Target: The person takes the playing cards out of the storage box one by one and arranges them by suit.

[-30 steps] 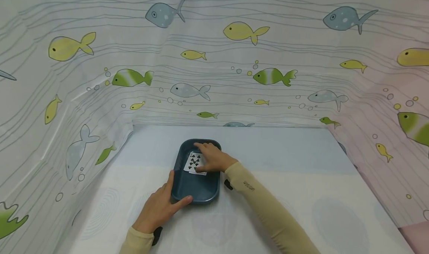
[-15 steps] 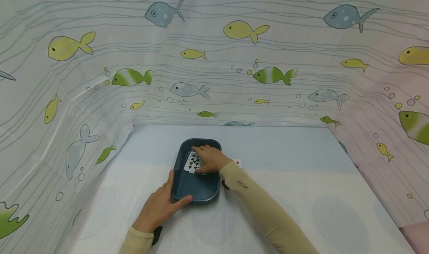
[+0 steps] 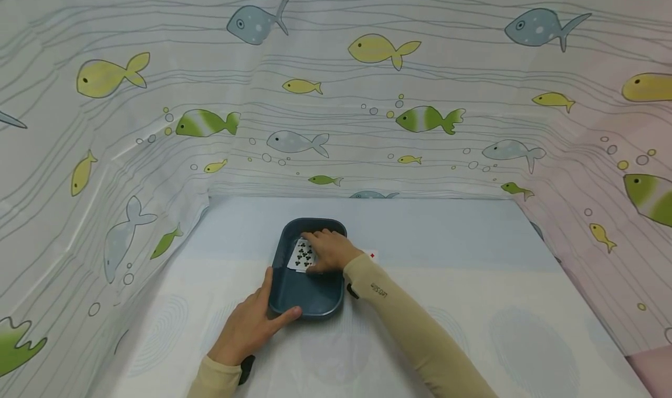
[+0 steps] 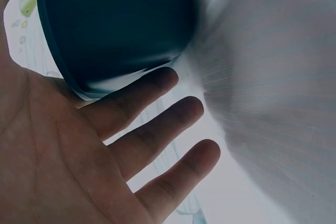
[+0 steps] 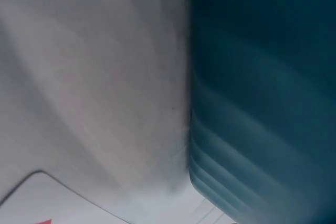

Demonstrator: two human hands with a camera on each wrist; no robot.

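A dark blue oblong tray (image 3: 303, 296) sits on the table, with white playing cards (image 3: 300, 257) of clubs lying inside. My right hand (image 3: 332, 251) reaches over the tray's right rim, fingertips at the far end of the cards and thumb at their near end, and covers their right part. At the tray's near left corner my left hand (image 3: 245, 322) is spread, thumb along the near rim and index finger along the left side. In the left wrist view its other fingers (image 4: 157, 140) extend beside the tray wall. The right wrist view shows the tray's outer wall (image 5: 262, 93), no hand.
A card with a red diamond (image 3: 371, 255) lies on the table just right of the tray, partly hidden behind the right sleeve. White fish-print sheeting (image 3: 336, 106) rises behind the table and along both sides.
My right hand has shifted slightly left and down over the cards, and its forearm has moved left, uncovering the diamond card. My left hand and the tray have stayed put.
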